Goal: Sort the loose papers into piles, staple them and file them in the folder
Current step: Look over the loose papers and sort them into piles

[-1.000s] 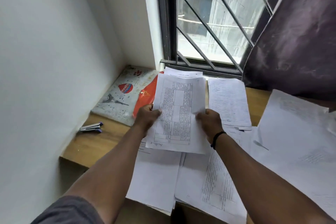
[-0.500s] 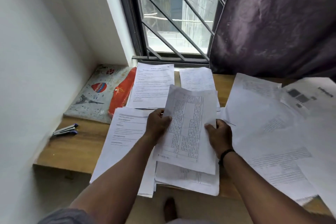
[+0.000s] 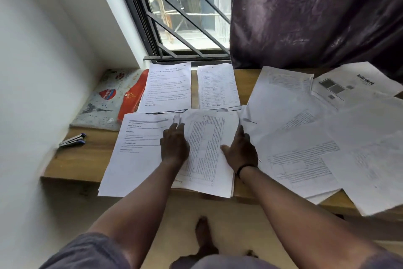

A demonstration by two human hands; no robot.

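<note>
**Sorting half done, stapling not begun**

While both my hands, left (image 3: 174, 144) and right (image 3: 239, 148), lie flat and open on the table sheet (image 3: 207, 148) at the desk's (image 3: 87, 159) near edge, four piles stand; loose papers (image 3: 305, 137) crowd the right end. Stapler (image 3: 73, 139) and folder (image 3: 104, 100) lie untouched at the left end.

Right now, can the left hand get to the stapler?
Probably yes. The stapler lies on bare desk left of the papers, nothing covering it, and the left hand rests flat on the table sheet nearby.
</note>
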